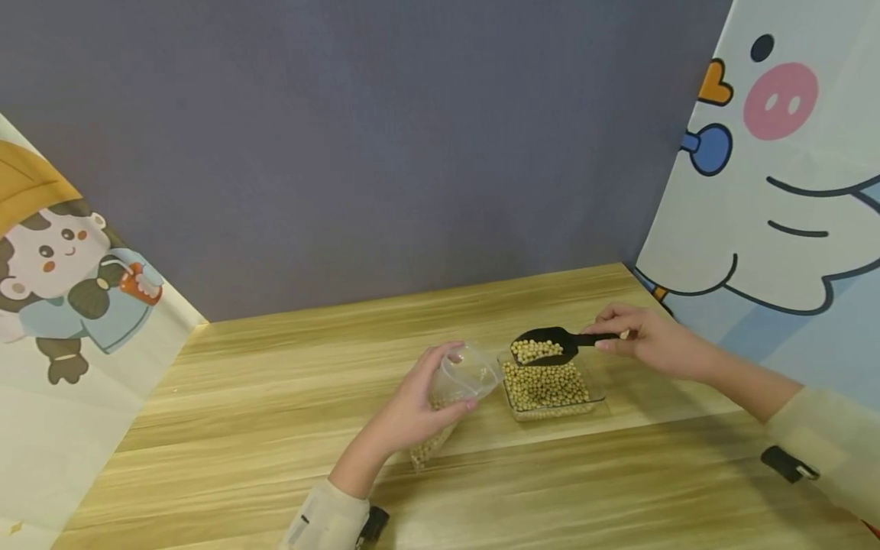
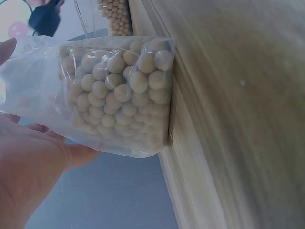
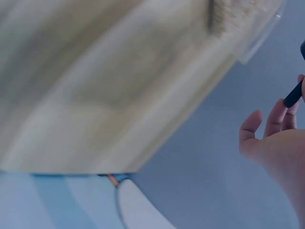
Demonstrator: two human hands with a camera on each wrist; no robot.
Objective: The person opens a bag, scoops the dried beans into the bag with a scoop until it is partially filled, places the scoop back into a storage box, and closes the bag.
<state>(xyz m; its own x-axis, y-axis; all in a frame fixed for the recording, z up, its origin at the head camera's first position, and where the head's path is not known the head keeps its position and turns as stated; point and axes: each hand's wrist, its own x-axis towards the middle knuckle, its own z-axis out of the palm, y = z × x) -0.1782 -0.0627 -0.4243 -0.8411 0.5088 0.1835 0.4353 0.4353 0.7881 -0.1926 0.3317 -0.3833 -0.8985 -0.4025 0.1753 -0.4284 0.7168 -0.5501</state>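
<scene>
My left hand (image 1: 411,412) grips a clear plastic bag (image 1: 474,373) round its upper part and holds its mouth open, tilted toward the right. Round yellow soybeans (image 2: 116,90) fill the bag's lower part, and its base rests on the table in the left wrist view. With thumb and fingers, my right hand (image 1: 656,344) pinches the handle of a black scoop (image 1: 569,345). Soybeans (image 1: 535,351) lie in the scoop, which hovers above a clear square container (image 1: 596,400) full of soybeans, its bowl pointing left toward the bag's mouth. Only the handle end (image 3: 293,97) shows in the right wrist view.
A wood-grain table (image 1: 275,428) bears the bag and container. Behind it rises a dark grey panel (image 1: 385,153). Cartoon-printed panels stand at the left (image 1: 76,290) and right (image 1: 777,229), the right one close to my right forearm.
</scene>
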